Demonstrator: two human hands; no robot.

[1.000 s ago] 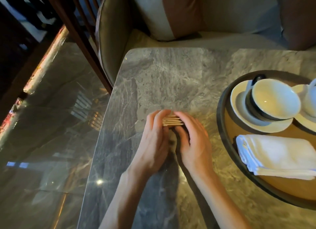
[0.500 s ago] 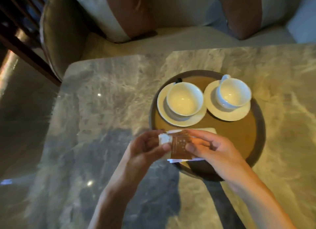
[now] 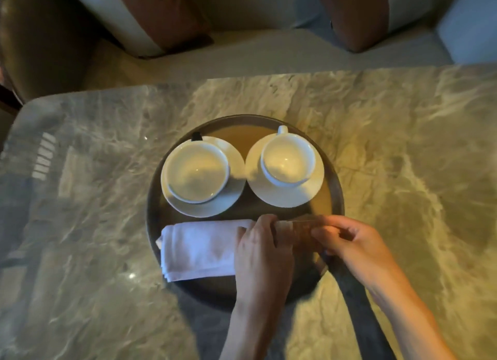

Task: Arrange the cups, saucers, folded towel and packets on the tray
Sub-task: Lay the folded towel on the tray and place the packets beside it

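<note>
Left hand [image 3: 262, 249] and right hand [image 3: 355, 248] pinch the packets [image 3: 301, 230] — print blurred.

a grey-beige marble table [image 3: 94, 177] with rounded corners fills most of the view. beyond its far edge stands a pale sofa [image 3: 242, 53] with a curved dark armrest [image 3: 37, 37]. two brown-and-cream cushions [image 3: 150, 15] [image 3: 357, 15] lean against its back.

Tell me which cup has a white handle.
The cup on the right, nearer the right hand: its white handle sticks out at the far rim. The cup on the left shows a dark handle there instead.
</note>
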